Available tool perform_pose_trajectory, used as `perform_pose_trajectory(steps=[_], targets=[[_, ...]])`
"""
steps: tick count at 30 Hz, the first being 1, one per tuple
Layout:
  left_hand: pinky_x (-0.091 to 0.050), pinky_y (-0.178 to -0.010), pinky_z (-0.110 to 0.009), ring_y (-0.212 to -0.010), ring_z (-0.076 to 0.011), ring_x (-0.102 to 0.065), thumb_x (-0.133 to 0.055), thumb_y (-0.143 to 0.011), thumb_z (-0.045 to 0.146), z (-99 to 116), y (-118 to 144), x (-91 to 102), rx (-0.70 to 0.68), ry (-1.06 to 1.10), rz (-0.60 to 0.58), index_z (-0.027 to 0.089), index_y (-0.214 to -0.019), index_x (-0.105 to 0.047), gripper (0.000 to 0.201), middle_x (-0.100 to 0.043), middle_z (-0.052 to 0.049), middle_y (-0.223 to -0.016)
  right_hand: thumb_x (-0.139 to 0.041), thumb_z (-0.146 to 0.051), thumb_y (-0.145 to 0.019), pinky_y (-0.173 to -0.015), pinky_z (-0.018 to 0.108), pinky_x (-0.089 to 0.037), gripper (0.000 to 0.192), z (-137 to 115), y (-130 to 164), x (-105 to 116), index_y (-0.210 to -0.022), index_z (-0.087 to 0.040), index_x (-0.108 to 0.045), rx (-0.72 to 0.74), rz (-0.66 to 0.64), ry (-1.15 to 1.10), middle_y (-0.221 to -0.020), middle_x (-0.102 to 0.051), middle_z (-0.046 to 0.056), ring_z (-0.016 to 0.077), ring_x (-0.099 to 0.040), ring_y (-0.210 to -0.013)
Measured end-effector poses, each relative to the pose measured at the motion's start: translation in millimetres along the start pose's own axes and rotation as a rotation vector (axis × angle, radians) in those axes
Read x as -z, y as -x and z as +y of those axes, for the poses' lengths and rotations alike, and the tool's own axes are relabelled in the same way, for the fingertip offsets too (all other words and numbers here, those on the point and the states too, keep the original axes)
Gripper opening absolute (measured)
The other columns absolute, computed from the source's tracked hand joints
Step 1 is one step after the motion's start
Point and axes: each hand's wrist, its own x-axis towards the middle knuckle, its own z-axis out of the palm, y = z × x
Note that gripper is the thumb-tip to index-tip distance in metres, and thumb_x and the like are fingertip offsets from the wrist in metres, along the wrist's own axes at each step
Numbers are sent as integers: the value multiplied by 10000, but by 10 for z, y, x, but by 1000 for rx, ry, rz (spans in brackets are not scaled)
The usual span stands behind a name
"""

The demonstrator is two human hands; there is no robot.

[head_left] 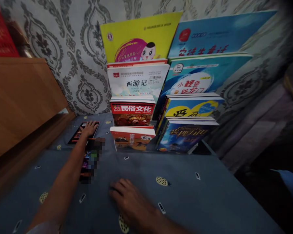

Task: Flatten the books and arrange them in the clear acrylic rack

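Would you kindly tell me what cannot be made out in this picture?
In the head view:
Dark flat item: partly covered by the left hand.
Thing beside the left forearm: blurred by coarse pixels.
Right hand: palm turned away.
Yellow-green book: lower cover hidden by nearer books.
Red object: cut off by left edge.

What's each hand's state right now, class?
Left hand: open, on the dark-covered book.
Right hand: loosely curled, palm hidden; cannot tell whether it holds anything.
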Motion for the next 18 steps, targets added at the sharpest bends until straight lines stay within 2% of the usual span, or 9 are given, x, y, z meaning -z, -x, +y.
perform_pose_trajectory(steps=[4,12,16,18], targets=[[-219,-1055,-809,-1518,-406,-170,-175,-999,553,-4,143,-18,27,32,9,296,-1563,-293,631,-213,-111,-1656,-589,-92,-897,-1001,382,-476,294,-35,-6,60,-1180,-160,-632,13,7,-2,-1294,-651,103,235,-568,-1147],[-218,-1097,-761,-1532,-372,-142,-146,-981,585,-2,297,-37,52,30,-13,318,-1571,-264,658,-186,-84,-1666,-564,-56,-895,-1008,404,-484,296,-50,-15,58,-1162,-163,-637,26,25,12,-1288,-660,98,240,-578,-1137],[-246,-1084,-753,-1525,-385,-164,-142,-983,574,-9,297,26,21,-7,-40,294,-1578,-249,665,-191,-109,-1662,-561,-42,-888,-999,404,-487,295,-53,-11,59,-1150,-156,-633,33,34,13,-1275,-662,103,236,-574,-1133],[-267,-1087,-726,-1514,-389,-205,-148,-986,572,-29,335,69,-41,-41,-58,273,-1578,-253,672,-222,-132,-1651,-566,-47,-892,-994,398,-487,284,-54,-11,58,-1144,-161,-631,36,46,14,-1268,-663,102,231,-576,-1126]])
